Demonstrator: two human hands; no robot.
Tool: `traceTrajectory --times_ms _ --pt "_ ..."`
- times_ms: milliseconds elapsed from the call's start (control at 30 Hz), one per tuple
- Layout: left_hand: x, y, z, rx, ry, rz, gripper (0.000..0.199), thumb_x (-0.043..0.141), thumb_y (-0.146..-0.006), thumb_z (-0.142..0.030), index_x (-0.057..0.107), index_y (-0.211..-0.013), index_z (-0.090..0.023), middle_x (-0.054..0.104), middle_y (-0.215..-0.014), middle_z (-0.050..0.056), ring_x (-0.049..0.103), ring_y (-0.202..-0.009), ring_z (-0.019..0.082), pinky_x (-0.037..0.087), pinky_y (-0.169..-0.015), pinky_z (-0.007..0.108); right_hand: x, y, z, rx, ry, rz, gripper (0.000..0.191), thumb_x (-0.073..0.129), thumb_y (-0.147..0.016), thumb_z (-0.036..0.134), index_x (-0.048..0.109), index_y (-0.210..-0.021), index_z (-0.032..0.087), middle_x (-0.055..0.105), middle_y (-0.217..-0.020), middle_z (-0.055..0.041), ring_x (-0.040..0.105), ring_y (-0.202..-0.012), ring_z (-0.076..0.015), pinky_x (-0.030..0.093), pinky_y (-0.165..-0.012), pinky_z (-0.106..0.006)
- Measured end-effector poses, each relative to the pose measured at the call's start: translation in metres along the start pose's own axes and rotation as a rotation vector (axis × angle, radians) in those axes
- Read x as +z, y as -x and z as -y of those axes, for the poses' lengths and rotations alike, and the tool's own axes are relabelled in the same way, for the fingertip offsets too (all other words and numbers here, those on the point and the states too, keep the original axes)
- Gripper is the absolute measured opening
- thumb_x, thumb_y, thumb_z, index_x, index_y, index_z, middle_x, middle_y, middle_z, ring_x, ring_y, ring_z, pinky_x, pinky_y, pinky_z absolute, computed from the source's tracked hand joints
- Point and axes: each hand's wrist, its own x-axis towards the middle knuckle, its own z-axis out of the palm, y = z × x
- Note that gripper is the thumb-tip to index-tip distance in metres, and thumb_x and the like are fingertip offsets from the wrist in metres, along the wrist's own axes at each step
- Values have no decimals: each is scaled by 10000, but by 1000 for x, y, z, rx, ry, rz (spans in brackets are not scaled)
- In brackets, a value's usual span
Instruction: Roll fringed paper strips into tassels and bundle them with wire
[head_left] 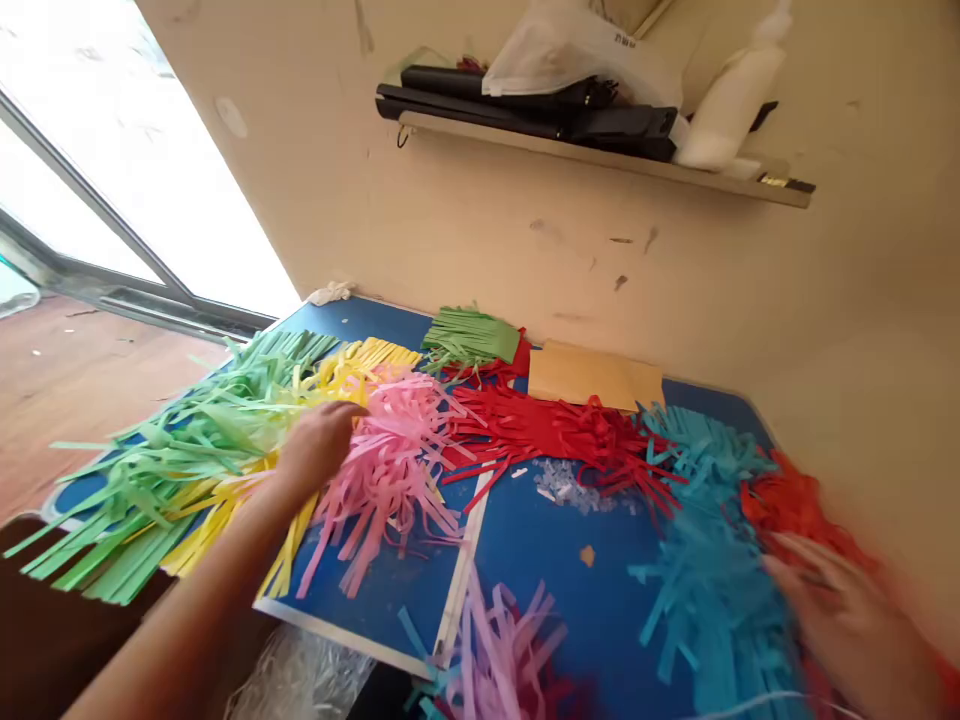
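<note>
Left hand (322,440) is being held at pink fringe (401,430), grasp unclear | yellow fringe (217,510) is being partly crossed by its forearm (199,590) | right hand (844,605) is being blurred at orange-red fringe (787,500), grip unclear | blue fringe (712,570) is being seen beside it

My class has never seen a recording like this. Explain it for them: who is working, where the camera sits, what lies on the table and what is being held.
There is no robot here, only a person with bare hands. The single picture comes from a camera worn on the head, looking forward and down. The blue table carries bunches of fringed strips: green fringe, yellow fringe, pink fringe, red fringe, turquoise fringe and orange-red fringe. The left hand is at the yellow and pink; the blurred right hand is beside the turquoise. Whether either grip is closed on anything cannot be told.
</note>
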Motion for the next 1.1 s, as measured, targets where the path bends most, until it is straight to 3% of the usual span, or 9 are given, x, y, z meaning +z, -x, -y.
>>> traceTrajectory --times_ms 67,167,267,467,667,900,1100 --pt "-19 -26 45 -46 -119 15 348 417 -787 -216 743 -907 -200 712 -1053 166 630 -1006 348 438 -894 538 22 -1 11 37 -28 -29 433 498 -871 614 677 -1020 250 700 -1078 -116 717 -708 -255 605 -565 -379" --pt "-27 -36 67 -1 -236 56 256 507 -711 -243 749 -795 -248 714 -1061 106 591 -1086 350 376 -977 546 50 -5 40 -66 -102 -8 443 510 -878 611 685 -1056 245 663 -1193 -88 715 -842 -238 622 -682 -368" --pt "-20 -28 64 92 -300 79 229 530 -718 -276 755 -744 -300 701 -1089 60 540 -1164 329 298 -1048 545 65 -9 66 -183 -147 33 381 508 -916 558 686 -1093 271 642 -1243 -74 680 -1011 -246 617 -757 -353" --pt "-7 -22 74 150 -372 56 276 527 -746 -263 781 -845 -310 686 -1131 85 498 -1210 334 236 -1082 558 80 -10 94 -276 -169 118 342 506 -944 496 688 -1128 272 632 -1275 -79 658 -1077 -258 607 -818 -378" --pt "-23 -25 79 141 -397 35 230 532 -769 -221 752 -728 -277 668 -1139 93 485 -1235 350 200 -1084 576 89 -3 100 -299 -190 173 315 507 -959 458 674 -1162 284 617 -1311 -63 627 -1153 -250 574 -922 -395" --pt "-32 -28 84 99 -403 80 325 543 -779 -208 756 -990 -334 656 -1211 82 494 -1220 346 284 -1026 551 99 4 106 -338 -236 217 311 509 -965 442 686 -1152 267 641 -1278 -80 638 -1146 -241 548 -980 -405" --pt "-31 -28 81 113 -428 118 244 540 -854 -319 761 -955 -302 636 -1256 69 470 -1238 326 293 -1011 535 99 10 112 -353 -253 198 289 524 -958 430 694 -1131 274 661 -1246 -74 664 -1107 -237 583 -921 -371"
